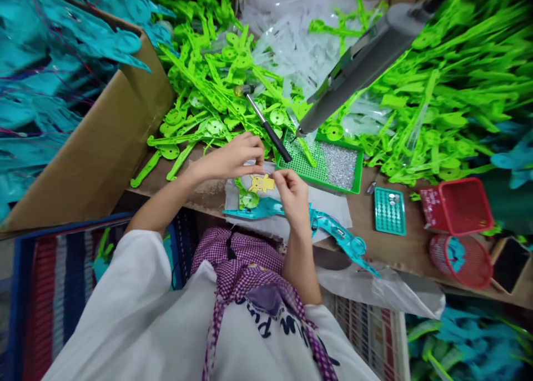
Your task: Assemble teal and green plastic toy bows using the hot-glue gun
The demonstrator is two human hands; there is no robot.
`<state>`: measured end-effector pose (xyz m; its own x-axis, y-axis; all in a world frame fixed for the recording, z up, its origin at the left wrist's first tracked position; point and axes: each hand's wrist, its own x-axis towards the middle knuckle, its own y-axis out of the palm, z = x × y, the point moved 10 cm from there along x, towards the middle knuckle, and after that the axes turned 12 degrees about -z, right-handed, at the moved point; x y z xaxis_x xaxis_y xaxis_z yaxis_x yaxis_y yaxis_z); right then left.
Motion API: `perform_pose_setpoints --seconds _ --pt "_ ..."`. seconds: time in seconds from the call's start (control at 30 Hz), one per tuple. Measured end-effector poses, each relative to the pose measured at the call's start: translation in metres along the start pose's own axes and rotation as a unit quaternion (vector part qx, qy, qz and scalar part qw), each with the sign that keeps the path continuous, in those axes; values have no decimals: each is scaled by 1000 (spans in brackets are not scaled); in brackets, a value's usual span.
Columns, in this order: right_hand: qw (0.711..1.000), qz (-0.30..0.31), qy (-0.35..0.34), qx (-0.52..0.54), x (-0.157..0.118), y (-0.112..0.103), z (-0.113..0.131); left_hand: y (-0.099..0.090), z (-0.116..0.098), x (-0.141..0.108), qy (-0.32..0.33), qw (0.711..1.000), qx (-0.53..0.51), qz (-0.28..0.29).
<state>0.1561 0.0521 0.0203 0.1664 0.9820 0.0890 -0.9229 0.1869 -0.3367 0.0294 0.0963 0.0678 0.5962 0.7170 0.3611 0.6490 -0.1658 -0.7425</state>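
Observation:
My left hand (pixel 244 156) is bent over a yellow cartoon sticker (pixel 261 184), its fingers curled together; what they pinch is hidden. At the sticker's right edge, the thumb and forefinger of my right hand (pixel 293 195) are pressed together on it. Just below lie a bright green plastic piece with a round end (pixel 249 200) and a long curved turquoise plastic part (pixel 270 207). The turquoise part runs beneath my right wrist and out to a second curved section on the right. A white sheet (pixel 339 206) lies under these pieces.
A grey power screwdriver (pixel 358 64) hangs over a green tray (pixel 356 173) of small metal pieces. Beside it lies a black-handled hammer (pixel 268 128). Green plastic parts (pixel 208 81) heap up behind. A cardboard box (pixel 104 131) stands left; red baskets (pixel 466 203) and a teal tray (pixel 389 217) sit right.

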Motion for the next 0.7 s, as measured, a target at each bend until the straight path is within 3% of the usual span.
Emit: perform_pose_setpoints --seconds 0.1,0.2,0.3,0.43,0.5,0.57,0.63,0.7 --pt "998 -33 4 -46 17 -20 -1 11 24 4 -52 987 -111 103" --pt "990 -29 3 -140 32 -31 -1 19 41 3 -106 953 -247 142" --pt "967 -61 18 -247 46 -42 -6 16 59 3 -134 933 -315 114" --pt "949 -75 -2 -307 44 -42 2 3 83 0 -152 940 -305 24" --pt "953 -102 -64 -278 32 -32 25 1 83 -3 -149 941 -305 1" --pt "962 -103 -128 -217 18 -9 49 8 72 -6 -129 940 -315 19" --pt "973 -47 -154 -163 10 26 57 14 60 -8 -112 935 -334 42" --pt "984 9 -130 -122 11 58 48 15 54 -9 -113 926 -357 41"
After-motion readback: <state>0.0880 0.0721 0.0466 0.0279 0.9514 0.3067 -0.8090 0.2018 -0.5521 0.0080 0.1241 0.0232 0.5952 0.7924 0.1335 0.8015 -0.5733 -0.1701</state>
